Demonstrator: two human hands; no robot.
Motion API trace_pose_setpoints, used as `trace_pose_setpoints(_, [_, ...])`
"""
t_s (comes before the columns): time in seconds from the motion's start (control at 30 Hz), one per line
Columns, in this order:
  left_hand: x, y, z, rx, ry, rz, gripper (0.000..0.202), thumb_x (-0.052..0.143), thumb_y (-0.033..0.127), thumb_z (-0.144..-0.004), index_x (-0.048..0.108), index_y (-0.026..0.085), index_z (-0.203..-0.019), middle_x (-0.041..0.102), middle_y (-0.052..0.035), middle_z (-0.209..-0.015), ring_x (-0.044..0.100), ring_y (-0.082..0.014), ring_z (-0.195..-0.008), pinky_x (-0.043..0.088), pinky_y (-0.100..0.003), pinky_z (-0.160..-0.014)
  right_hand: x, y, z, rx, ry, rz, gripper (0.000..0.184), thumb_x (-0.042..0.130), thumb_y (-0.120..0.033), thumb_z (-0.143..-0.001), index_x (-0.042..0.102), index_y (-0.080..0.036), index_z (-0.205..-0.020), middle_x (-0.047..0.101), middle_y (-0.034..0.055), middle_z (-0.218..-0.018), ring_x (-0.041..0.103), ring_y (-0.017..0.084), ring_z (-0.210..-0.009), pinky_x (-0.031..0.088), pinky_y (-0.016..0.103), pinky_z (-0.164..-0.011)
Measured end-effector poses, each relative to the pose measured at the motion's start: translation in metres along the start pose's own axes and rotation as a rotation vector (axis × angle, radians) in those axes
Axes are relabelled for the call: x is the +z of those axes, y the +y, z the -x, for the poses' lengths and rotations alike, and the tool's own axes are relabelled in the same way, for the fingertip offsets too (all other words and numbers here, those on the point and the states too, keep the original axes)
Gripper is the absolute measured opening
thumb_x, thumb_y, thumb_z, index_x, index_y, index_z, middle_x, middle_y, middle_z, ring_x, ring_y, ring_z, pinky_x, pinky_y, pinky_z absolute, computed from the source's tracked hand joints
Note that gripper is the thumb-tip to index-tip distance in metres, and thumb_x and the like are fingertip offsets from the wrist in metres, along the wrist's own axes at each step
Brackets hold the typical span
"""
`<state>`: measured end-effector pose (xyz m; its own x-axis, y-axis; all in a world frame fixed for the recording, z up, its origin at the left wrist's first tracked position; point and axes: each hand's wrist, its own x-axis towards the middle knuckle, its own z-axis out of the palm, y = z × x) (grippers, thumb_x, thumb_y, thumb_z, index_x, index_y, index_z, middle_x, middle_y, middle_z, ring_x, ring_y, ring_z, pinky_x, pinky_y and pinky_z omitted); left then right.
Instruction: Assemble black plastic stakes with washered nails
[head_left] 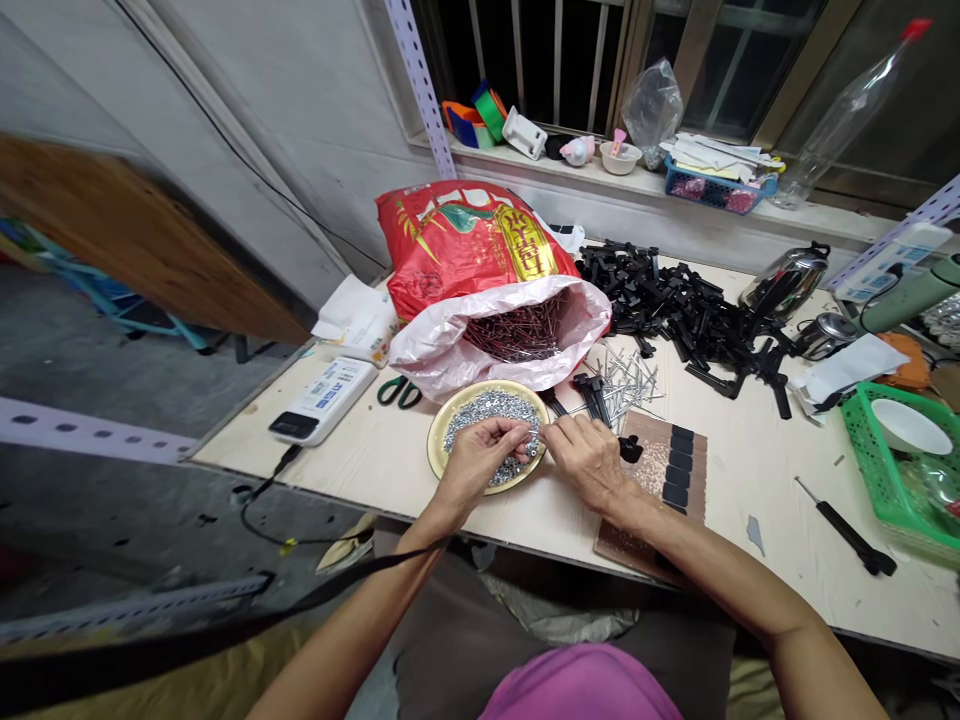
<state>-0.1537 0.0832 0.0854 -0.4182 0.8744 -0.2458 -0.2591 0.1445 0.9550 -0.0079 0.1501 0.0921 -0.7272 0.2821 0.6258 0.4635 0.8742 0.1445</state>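
My left hand (486, 455) is over a yellow bowl (436, 462) full of small silvery nuts (487, 408), its thumb and fingers pinched together. Close beside it, at the bowl's right rim, my right hand (589, 455) is closed too. A thin silvery screw (534, 434) shows between the two sets of fingertips, and its far end is hidden. Whatever else my left fingers pinch is too small to make out. A black plastic piece (631, 449) sticks out beyond my right hand; I cannot tell whether it is held. Behind the hands lie loose long screws (630, 385) and black plastic parts (592, 398).
A red sack (465, 240) of dark screws (517, 335) lies open behind the bowl. Black parts (675, 300) are heaped at the back. Scissors (399, 392) and a white power bank (324, 400) are left, a brown board (690, 440), black-handled tool (851, 535) and green basket (862, 450) right.
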Motion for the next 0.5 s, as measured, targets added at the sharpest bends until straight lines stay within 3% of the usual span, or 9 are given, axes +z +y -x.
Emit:
trace_pose_setpoints(0.13, [0.001, -0.001, 0.001, 0.004, 0.014, 0.005, 0.045, 0.082, 0.052, -0.050, 0.068, 0.014, -0.070, 0.064, -0.0006, -0.058, 0.056, -0.0113, -0.049, 0.049, -0.025, -0.054, 0.003, -0.001, 0.001, 0.043, 0.015, -0.029, 0.034, 0.038, -0.023, -0.101, 0.057, -0.018, -0.073, 0.055, -0.0005, -0.062, 0.046, 0.014, -0.061, 0.027, 0.028, -0.059])
trace_pose_setpoints(0.27, [0.004, 0.000, 0.001, -0.014, 0.005, 0.027, 0.049, 0.083, 0.054, -0.047, 0.068, 0.013, -0.069, 0.062, 0.0003, -0.056, 0.056, -0.0116, -0.049, 0.049, -0.026, -0.053, 0.009, -0.002, 0.003, 0.091, -0.008, -0.090, 0.029, 0.038, -0.026, -0.101, 0.060, -0.018, -0.083, 0.060, 0.0009, -0.071, 0.050, 0.013, -0.066, 0.030, 0.027, -0.060])
trace_pose_setpoints(0.4, [0.003, -0.001, 0.000, -0.025, -0.017, 0.012, 0.050, 0.082, 0.056, -0.046, 0.068, 0.013, -0.069, 0.063, 0.0006, -0.056, 0.056, -0.0114, -0.049, 0.050, -0.025, -0.053, 0.011, -0.001, 0.005, 0.091, -0.159, -0.141, 0.029, 0.039, -0.023, -0.100, 0.059, -0.018, -0.079, 0.059, 0.0016, -0.070, 0.053, 0.013, -0.067, 0.031, 0.027, -0.060])
trace_pose_setpoints(0.5, [0.000, -0.001, -0.002, -0.035, -0.061, -0.036, 0.048, 0.081, 0.056, -0.049, 0.068, 0.014, -0.069, 0.063, 0.0008, -0.057, 0.057, -0.0113, -0.050, 0.050, -0.025, -0.055, 0.009, 0.002, 0.004, 0.212, -0.338, -0.301, 0.025, 0.042, -0.027, -0.099, 0.060, -0.018, -0.084, 0.060, 0.0019, -0.074, 0.055, 0.012, -0.066, 0.033, 0.024, -0.056])
